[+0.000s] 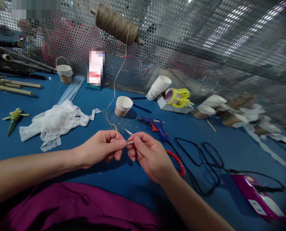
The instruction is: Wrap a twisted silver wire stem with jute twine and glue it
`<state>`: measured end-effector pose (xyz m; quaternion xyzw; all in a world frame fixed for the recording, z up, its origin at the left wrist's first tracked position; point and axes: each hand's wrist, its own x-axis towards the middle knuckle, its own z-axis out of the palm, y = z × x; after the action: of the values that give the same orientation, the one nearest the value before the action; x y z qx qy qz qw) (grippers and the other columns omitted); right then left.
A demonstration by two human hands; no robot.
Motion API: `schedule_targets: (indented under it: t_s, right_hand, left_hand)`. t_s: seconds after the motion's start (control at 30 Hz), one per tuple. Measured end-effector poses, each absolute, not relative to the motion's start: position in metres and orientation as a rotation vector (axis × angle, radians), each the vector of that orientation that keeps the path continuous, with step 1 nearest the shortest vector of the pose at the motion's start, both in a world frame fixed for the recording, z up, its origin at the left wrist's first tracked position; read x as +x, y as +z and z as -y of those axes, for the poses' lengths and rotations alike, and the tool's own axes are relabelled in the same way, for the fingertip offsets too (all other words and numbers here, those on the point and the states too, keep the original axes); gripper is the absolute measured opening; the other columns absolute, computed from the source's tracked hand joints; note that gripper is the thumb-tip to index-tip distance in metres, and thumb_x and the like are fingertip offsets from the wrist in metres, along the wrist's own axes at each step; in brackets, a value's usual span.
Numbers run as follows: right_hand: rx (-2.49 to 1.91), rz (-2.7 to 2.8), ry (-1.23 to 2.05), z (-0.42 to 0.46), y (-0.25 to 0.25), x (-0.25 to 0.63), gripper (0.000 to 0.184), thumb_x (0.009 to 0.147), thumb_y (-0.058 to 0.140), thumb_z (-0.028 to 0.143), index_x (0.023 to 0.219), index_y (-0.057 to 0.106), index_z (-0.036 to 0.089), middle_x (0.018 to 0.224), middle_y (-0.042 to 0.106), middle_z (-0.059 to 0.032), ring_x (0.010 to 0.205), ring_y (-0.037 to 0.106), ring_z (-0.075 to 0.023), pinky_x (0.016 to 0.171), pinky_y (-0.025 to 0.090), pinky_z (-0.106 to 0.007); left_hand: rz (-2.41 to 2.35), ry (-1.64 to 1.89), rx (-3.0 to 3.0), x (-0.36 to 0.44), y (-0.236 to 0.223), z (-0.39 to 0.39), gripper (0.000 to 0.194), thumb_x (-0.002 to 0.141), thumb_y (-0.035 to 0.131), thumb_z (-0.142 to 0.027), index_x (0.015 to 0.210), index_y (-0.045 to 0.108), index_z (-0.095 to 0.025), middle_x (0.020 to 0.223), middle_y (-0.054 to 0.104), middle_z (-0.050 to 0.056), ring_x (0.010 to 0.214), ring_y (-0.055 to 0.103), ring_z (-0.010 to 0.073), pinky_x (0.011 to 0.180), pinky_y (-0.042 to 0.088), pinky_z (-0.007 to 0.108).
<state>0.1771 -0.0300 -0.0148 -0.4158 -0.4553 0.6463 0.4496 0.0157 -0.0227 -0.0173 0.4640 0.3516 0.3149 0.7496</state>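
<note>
Twine (114, 84) hangs from a spool (116, 25) mounted on the mesh wall and runs down to my hands. My left hand (106, 146) pinches it between thumb and fingers. Right beside it, my right hand (145, 150) is closed on the twine's short end, which shows between the fingertips. Red-handled scissors (178, 162) lie under my right hand, with the blade tip (128, 132) poking out beyond it; whether the hand touches them I cannot tell. Just past my hands stands a small cup (123, 106) wrapped in twine with a white lace band.
A blue glue gun (155, 125) lies to the right, its black cord leading to a purple power strip (258, 195). White lace (58, 120) is heaped at left. Stacked paper cups (158, 87), a handled cup (65, 74) and a phone (94, 67) stand along the mesh wall.
</note>
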Motion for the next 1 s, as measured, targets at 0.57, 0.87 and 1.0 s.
schedule_targets:
  t_s: [0.57,0.87,1.0]
  right_hand:
    - [-1.149,1.659,1.008,0.036,-0.009,0.181,0.005,0.075,0.062,0.022,0.072,0.059,0.020,0.070,0.058,0.0001,0.060,0.053,-0.0114,0.054,0.044,-0.024]
    - [-1.212,1.685,1.016,0.038,-0.006,0.180,0.012,0.079,0.056,0.024,0.068,0.057,0.019,0.057,0.054,0.0022,0.051,0.052,-0.0100,0.049,0.045,-0.023]
    - [-1.196,1.585,1.163,0.034,-0.007,0.182,0.012,0.079,0.054,0.029,0.080,0.062,0.019,0.062,0.060,0.0000,0.051,0.055,-0.0109,0.050,0.048,-0.025]
  left_hand:
    - [-0.721,0.634,0.884,0.017,-0.016,0.024,0.025,0.076,0.058,-0.035,0.069,0.047,-0.014,0.045,0.050,-0.007,0.033,0.031,0.0012,0.035,0.021,0.015]
    - [-0.755,0.628,0.994,0.017,-0.016,0.024,0.024,0.078,0.055,-0.036,0.069,0.048,-0.015,0.045,0.049,-0.007,0.034,0.032,0.0020,0.037,0.022,0.016]
    - [-0.792,0.650,1.033,0.015,-0.018,0.024,0.024,0.078,0.054,-0.037,0.069,0.047,-0.015,0.047,0.050,-0.007,0.035,0.032,0.0020,0.037,0.020,0.016]
